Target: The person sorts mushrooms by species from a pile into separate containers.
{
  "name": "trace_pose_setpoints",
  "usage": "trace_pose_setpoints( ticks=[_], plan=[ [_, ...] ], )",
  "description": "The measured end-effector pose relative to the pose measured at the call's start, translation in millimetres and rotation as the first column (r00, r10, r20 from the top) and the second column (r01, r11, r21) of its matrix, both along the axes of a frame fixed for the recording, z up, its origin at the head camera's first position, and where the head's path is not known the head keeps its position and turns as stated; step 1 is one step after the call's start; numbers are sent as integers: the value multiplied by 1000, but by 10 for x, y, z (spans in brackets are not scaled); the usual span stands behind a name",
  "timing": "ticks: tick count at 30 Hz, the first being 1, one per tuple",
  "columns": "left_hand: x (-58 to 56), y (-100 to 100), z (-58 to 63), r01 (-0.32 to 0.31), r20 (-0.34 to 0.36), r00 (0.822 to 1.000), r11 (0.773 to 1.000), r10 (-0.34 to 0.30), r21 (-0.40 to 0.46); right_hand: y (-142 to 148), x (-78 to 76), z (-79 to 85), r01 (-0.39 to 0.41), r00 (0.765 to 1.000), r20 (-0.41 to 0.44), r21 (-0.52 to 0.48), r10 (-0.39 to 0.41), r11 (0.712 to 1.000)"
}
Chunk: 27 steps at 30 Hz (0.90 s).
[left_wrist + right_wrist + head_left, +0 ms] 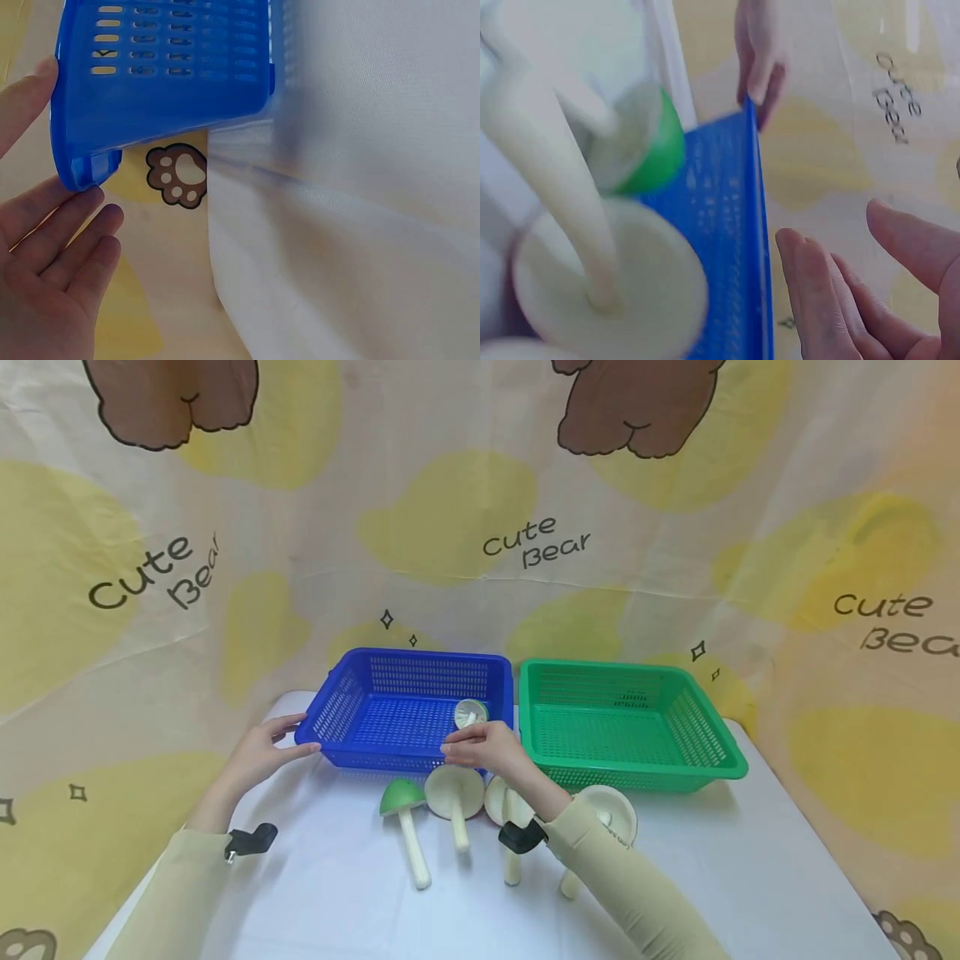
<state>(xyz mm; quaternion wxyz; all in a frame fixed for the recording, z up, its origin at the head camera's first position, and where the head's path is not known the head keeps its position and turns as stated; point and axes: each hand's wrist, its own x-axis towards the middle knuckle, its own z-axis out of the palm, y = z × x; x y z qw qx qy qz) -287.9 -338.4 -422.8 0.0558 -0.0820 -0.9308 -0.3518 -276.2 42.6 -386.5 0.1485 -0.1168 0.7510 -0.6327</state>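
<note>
My left hand (258, 756) holds the left corner of the blue basket (420, 756), its thumb and fingers on either side of the rim (71, 169). Above that basket's front edge is my right hand (491, 750), with thumb and fingers apart and nothing between them in the right wrist view. Inside the basket, at its right end, lies a toy mushroom (471, 713) with its pale underside showing. In front lie a green-capped toy mushroom (405, 802), a pale one (454, 792) and another (512, 870) partly hidden by my right wrist.
A green basket (637, 770) stands right of the blue one on the white-covered table (330, 893). One more mushroom (611, 806) lies before it, partly behind my right sleeve. A patterned cloth (450, 527) hangs behind the table.
</note>
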Motion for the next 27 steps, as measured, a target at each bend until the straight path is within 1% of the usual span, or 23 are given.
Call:
trace_pose_setpoints(
  ticks=[2,6,8,11,17,20,24,27],
  plan=[
    [4,3,-5,-3,1,1000,1000,3,-2,-19,99,-49,-20,1000,2,4,20,1000],
    [10,8,-3,-5,3,1000,1000,5,-5,-67,273,-162,-37,999,16,28,36,999],
    [14,9,3,-3,0,1000,1000,3,-6,-93,345,-229,-43,999,25,50,42,998],
    [18,11,14,-2,-3,1000,1000,2,-4,-133,431,-338,-54,998,40,51,52,997],
    [14,12,33,-2,-5,1000,1000,2,5,-221,543,-507,-70,997,40,50,68,996],
    [9,13,35,-1,-6,1000,1000,1,4,-260,582,-592,-67,998,19,93,66,993],
    [4,14,23,5,-12,1000,1000,-4,11,-290,604,-715,-37,999,-13,153,39,987],
    [4,8,8,3,-12,1000,1000,-3,18,-303,610,-803,-18,1000,-19,187,21,982]
  ],
)
